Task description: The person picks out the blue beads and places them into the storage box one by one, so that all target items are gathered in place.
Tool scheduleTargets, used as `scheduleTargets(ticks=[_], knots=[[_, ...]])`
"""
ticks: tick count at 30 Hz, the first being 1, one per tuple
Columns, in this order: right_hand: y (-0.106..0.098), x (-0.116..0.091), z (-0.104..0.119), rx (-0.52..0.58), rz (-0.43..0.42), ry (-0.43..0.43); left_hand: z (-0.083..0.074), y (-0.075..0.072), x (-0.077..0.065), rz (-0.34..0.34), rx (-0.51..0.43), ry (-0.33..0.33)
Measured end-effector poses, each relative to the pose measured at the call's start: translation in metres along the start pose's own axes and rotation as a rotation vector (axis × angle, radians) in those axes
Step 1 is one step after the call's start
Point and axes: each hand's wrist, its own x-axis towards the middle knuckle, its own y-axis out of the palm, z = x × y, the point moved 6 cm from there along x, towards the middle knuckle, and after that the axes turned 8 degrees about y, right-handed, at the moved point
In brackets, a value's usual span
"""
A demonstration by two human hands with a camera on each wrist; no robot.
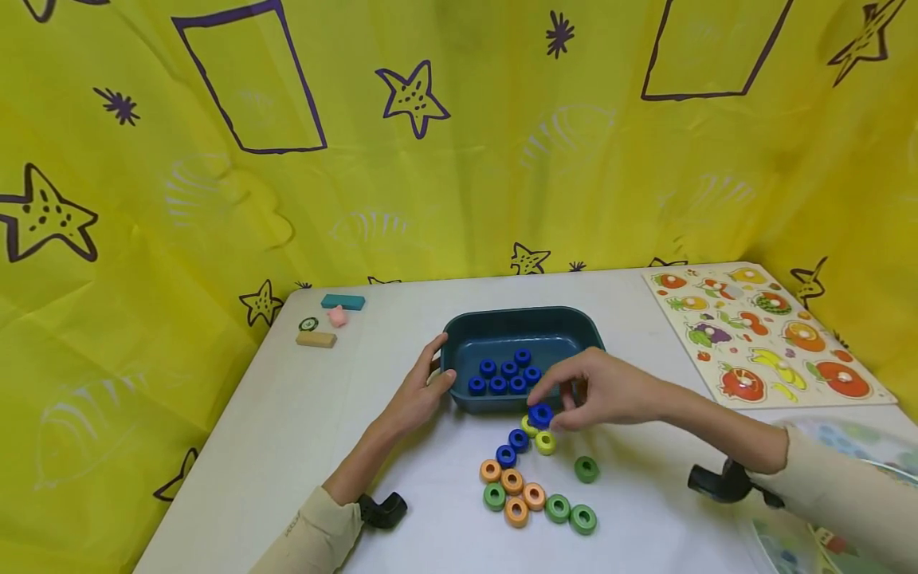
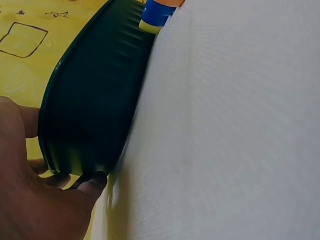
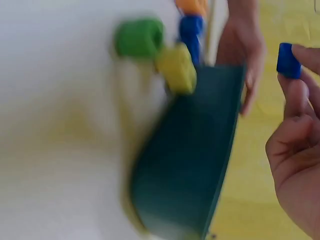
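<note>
Well to the left of the tray, a round token (image 1: pixel 308 324), a wooden block (image 1: pixel 315 340), a pink piece (image 1: pixel 337 316) and a teal block (image 1: pixel 344 302) are lying near one another on the white table (image 1: pixel 237 462). Of the two hands, the left hand (image 1: pixel 416 397) is gripping the left end of the tray (image 1: pixel 512 403), which is sitting upright and holding seven blue rings (image 1: pixel 476 389) on its floor. In front of the tray, four orange rings (image 1: pixel 516 522), four green rings (image 1: pixel 583 528), two loose blue rings (image 1: pixel 506 463) and two yellow rings (image 1: pixel 545 450) are lying scattered, some touching, with the yellow ones nearest it. Just off the tray's near wall, the right hand (image 1: pixel 610 389) is pinching another blue ring (image 1: pixel 534 418) between thumb and fingers. To the right of the tray, a fruit board (image 1: pixel 724 355) is lying flat
</note>
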Motion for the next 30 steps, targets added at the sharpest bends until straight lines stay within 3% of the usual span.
scheduleTargets(ticks=[8,12,19,27,30], knots=[[-0.041,0.036,-0.04,-0.015,-0.008,0.029,0.001,-0.001,-0.001,0.001,-0.003,-0.011],[-0.046,0.048,-0.061,-0.043,0.026,0.027,-0.009,-0.001,-0.002,0.022,-0.017,-0.01],[-0.044,0.061,-0.082,-0.068,0.165,0.045,-0.038,-0.003,-0.005,0.038,-0.015,0.002],[-0.041,0.073,-0.088,-0.095,0.27,0.08,-0.006,-0.001,0.0,0.008,-0.013,0.026],[-0.039,0.075,-0.091,-0.096,0.286,0.093,-0.003,0.0,0.0,0.011,-0.016,0.027]])
